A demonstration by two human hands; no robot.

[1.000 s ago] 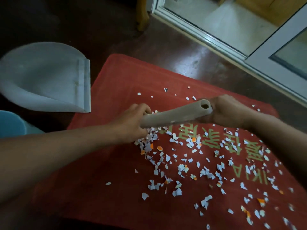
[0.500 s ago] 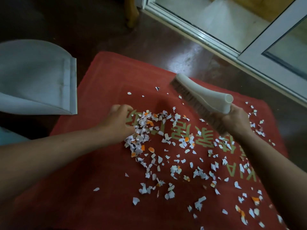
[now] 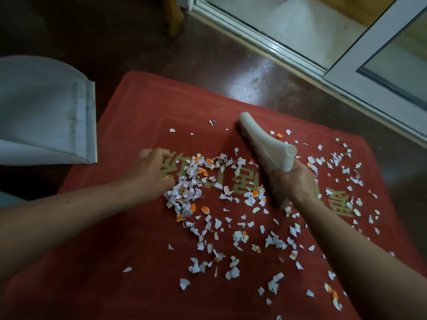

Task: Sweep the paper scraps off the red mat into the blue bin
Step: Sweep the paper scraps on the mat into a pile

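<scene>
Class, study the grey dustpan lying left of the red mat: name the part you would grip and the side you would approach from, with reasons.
Probably the raised curved wall at the rear of the dustpan, approached from the left, away from the red mat. Its flat lip faces the mat and should stay free to take the paper scraps. No handle is in view.

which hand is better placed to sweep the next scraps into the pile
Right. The right hand grips the brush, low over the red mat just right of the scrap pile. The left hand sits at the pile's left edge, with no tool.
</scene>
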